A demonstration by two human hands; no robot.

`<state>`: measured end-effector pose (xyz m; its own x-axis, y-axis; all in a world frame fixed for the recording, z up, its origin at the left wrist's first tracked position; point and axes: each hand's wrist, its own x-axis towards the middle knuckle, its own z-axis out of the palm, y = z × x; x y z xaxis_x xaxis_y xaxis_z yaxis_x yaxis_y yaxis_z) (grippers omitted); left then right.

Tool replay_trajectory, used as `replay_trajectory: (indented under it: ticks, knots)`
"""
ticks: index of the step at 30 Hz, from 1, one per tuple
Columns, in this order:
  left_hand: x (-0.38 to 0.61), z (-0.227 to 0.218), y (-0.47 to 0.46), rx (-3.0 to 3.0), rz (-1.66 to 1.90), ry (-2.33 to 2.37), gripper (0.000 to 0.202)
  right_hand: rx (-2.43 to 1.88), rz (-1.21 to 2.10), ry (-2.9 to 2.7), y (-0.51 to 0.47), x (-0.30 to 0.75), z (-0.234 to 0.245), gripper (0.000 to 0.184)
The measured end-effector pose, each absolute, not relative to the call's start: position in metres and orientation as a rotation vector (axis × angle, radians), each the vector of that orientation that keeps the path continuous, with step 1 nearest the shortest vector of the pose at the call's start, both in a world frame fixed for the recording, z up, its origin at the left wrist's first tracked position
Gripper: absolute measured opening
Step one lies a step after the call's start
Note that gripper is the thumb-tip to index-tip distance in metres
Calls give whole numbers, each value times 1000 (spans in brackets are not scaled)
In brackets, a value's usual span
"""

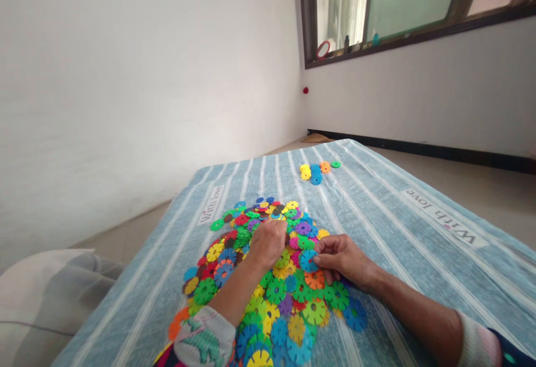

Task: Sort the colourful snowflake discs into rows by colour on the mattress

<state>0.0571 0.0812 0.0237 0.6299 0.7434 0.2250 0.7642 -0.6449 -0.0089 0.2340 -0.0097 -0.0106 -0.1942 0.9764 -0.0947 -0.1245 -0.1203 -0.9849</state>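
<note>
A heap of notched plastic flower discs [276,290] in many colours is spread over the striped cloth. My left hand [268,242] is over the upper middle of the heap, its fingers curled down; whatever they grip is hidden behind the hand. At the heap's right side, my right hand [345,258] pinches the edge of a blue disc [308,261] between thumb and fingers. An orange disc [315,279] lies just below the blue one, and a green disc [305,243] is just above it.
Farther back on the blue striped cloth [368,205] lie a few discs apart from the heap: yellow [305,172], blue [315,175], orange [325,167] and green [335,164]. A white wall [159,76] rises at the left; a window sill [402,39] holds small items.
</note>
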Motion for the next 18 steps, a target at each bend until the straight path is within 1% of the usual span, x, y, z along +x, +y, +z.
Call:
replay_trajectory:
  ticks: [3, 8, 13, 18]
  knots:
    - [52, 29, 74, -2727, -446, -1365, 31, -1101, 1491, -1175, -10, 233, -8, 33]
    - [51, 38, 49, -2943, -989, -1734, 28, -1105, 1463, -1139, -11, 231, -8, 34]
    - [58, 37, 24, -3159, -1142, -2013, 25, -1092, 1428, -1125, -11, 231, -11, 31]
    - [61, 31, 10, -3202, -1292, -2151, 23, -1078, 1435, -1145, -11, 233, -15, 27]
